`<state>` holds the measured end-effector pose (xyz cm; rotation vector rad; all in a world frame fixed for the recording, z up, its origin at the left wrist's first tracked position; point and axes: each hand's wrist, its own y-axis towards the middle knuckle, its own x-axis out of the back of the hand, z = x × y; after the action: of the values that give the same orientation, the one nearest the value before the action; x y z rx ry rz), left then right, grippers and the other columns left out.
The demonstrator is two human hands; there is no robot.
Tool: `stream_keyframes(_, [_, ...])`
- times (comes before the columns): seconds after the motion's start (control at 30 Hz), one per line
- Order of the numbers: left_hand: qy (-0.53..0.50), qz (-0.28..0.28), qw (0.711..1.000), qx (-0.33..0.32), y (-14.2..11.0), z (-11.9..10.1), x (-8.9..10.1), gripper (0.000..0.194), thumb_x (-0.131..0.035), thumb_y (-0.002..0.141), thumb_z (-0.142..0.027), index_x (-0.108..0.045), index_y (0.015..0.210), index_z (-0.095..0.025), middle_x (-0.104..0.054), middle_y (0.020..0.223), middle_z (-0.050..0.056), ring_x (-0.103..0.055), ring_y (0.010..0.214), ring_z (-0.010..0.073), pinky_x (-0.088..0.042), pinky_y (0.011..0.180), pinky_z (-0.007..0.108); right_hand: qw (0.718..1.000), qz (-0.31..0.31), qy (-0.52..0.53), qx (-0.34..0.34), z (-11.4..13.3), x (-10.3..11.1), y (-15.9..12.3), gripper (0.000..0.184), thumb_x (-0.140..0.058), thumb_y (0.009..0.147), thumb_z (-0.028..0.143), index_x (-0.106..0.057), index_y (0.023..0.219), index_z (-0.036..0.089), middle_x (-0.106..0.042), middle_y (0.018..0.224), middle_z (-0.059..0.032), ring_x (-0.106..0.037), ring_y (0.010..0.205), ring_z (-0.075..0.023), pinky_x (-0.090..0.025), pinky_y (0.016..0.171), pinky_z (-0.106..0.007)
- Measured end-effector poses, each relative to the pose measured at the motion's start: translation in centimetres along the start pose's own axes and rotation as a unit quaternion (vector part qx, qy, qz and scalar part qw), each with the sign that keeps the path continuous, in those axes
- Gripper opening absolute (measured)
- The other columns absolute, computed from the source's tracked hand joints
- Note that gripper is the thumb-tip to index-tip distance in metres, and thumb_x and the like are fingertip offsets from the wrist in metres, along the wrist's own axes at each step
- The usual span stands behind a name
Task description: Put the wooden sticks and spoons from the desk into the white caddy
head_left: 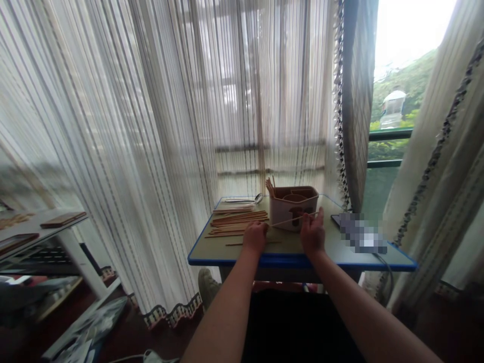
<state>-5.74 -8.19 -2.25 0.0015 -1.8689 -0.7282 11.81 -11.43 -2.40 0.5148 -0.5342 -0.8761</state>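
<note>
Stick (287, 221), long axis aslant, right end higher in view, pinched by left fingers (263, 228) and right fingers (307, 219)

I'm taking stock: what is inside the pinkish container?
Thin sticks poke out at the left end of the container; its walls hide their lower ends and its bottom.

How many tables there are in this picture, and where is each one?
2. The blue-edged table is in the centre, with the chopsticks and utensil holder; the white table is at the far left, cut off by the picture edge.
</note>
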Motion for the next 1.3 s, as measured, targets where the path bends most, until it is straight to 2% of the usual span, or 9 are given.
stream_keyframes(0.17, [-0.028,0.019,0.999,-0.007,-0.1,-0.1,0.5,0.026,-0.043,0.086,-0.026,-0.064,0.101,-0.028,-0.065,0.098,0.001,-0.051,0.097,0.0164,-0.037,0.089,0.028,0.998,-0.028,0.023,-0.041,-0.2,0.0,0.1,0.053,-0.032,0.084,0.049,-0.038,0.12,0.01,-0.066,0.083,-0.0132,-0.06,0.082,-0.0252,-0.04,0.07,-0.033])
stream_keyframes(0.37, [-0.02,0.012,1.0,-0.017,0.1,0.1,-0.1,0.025,-0.044,0.086,-0.026,-0.065,0.1,-0.028,-0.065,0.097,0.001,-0.052,0.097,0.016,-0.037,0.088,0.027,0.994,-0.02,0.075,-0.072,-1.1,0.0,0.2,0.044,-0.027,0.086,0.051,-0.043,0.105,0.015,-0.063,0.07,-0.0068,-0.057,0.061,-0.0184,-0.04,0.061,-0.029])
stream_keyframes(0.5, [-0.02,0.003,1.0,0.006,0.4,-0.1,-0.2,0.03,-0.049,0.083,-0.026,-0.057,0.112,-0.027,-0.064,0.102,0.001,-0.051,0.101,0.0163,-0.036,0.091,0.028,0.991,-0.04,0.106,-0.073,-0.5,0.3,1.7,0.041,-0.03,0.085,0.052,-0.044,0.1,0.017,-0.059,0.066,-0.0039,-0.053,0.053,-0.0155,-0.039,0.053,-0.027])
stream_keyframes(0.57, [-0.026,-0.009,0.999,0.021,0.6,-0.3,-0.1,0.032,-0.049,0.083,-0.028,-0.055,0.115,-0.027,-0.063,0.105,0.001,-0.05,0.102,0.0169,-0.035,0.092,0.029,0.988,-0.052,0.138,-0.045,1.1,0.7,3.3,0.04,-0.03,0.085,0.051,-0.042,0.101,0.017,-0.057,0.062,-0.0014,-0.051,0.049,-0.0141,-0.039,0.05,-0.026])
stream_keyframes(0.63, [-0.027,-0.025,0.999,0.031,0.7,-0.4,0.0,0.03,-0.048,0.084,-0.031,-0.056,0.113,-0.026,-0.062,0.105,0.002,-0.051,0.101,0.0177,-0.035,0.092,0.03,0.986,-0.071,0.148,0.022,3.4,1.4,5.3,0.035,-0.032,0.086,0.049,-0.042,0.1,0.018,-0.055,0.061,0.0003,-0.051,0.048,-0.0134,-0.039,0.049,-0.026])
stream_keyframes(0.77, [-0.018,-0.042,0.998,0.039,0.6,-0.3,0.0,0.028,-0.045,0.085,-0.034,-0.058,0.108,-0.024,-0.062,0.103,0.003,-0.051,0.101,0.0185,-0.036,0.09,0.031,0.97,-0.114,0.118,0.18,8.1,3.0,8.9,0.025,-0.031,0.089,0.04,-0.04,0.101,0.019,-0.057,0.067,-0.0011,-0.053,0.056,-0.0132,-0.041,0.054,-0.027])
stream_keyframes(0.87, [-0.017,-0.046,0.998,0.045,0.4,-0.3,-0.1,0.028,-0.044,0.086,-0.035,-0.059,0.106,-0.023,-0.062,0.102,0.004,-0.051,0.1,0.019,-0.036,0.09,0.031,0.958,-0.132,0.099,0.236,10.1,3.5,10.4,0.023,-0.029,0.091,0.035,-0.04,0.102,0.019,-0.058,0.073,-0.0026,-0.055,0.062,-0.0129,-0.042,0.058,-0.027])
stream_keyframes(1.07, [-0.017,-0.057,0.998,0.022,0.4,0.1,-0.7,0.027,-0.04,0.087,-0.035,-0.062,0.094,-0.021,-0.062,0.097,0.005,-0.051,0.096,0.0187,-0.035,0.088,0.031,0.958,-0.12,0.009,0.26,10.1,3.0,10.7,0.027,-0.029,0.091,0.032,-0.042,0.109,0.018,-0.061,0.077,-0.0034,-0.057,0.069,-0.0145,-0.04,0.061,-0.027])
stream_keyframes(1.3, [-0.017,-0.056,0.998,0.01,0.4,0.3,-0.9,0.026,-0.039,0.087,-0.034,-0.062,0.092,-0.021,-0.061,0.096,0.006,-0.05,0.094,0.0186,-0.035,0.085,0.031,0.967,-0.014,-0.074,0.244,9.0,1.3,9.7,0.03,-0.032,0.09,0.035,-0.048,0.109,0.019,-0.064,0.078,-0.0038,-0.057,0.067,-0.0154,-0.036,0.059,-0.024])
